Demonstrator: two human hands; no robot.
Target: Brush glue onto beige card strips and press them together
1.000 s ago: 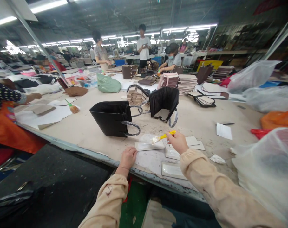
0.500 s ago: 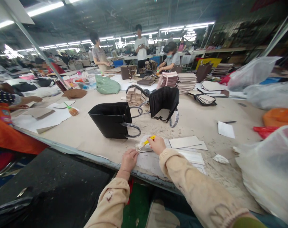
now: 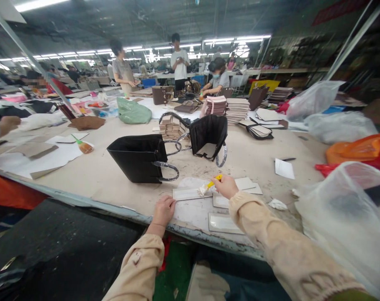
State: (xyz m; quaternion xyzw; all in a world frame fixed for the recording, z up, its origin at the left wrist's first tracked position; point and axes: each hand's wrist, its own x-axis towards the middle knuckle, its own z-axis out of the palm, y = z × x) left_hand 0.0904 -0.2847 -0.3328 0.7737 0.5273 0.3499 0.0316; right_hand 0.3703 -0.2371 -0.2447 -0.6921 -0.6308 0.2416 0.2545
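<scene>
A black bag (image 3: 136, 163) stands beyond the left hand (image 3: 164, 208), a little to its left. This hand's fingers lie close together at the left end of a pale strip (image 3: 186, 194); whether they pinch it, I cannot tell. The strip extends rightward from them. Over its right part is the whitish head of a yellow brush (image 3: 211, 184); the right hand's (image 3: 227, 187) fingers pinch the handle. Further right of these fingers lies a crumpled white scrap (image 3: 277, 204).

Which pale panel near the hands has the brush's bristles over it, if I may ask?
The leftmost panel, its left end at the left hand; the other panels lie farther right, beyond the bristles.
</scene>
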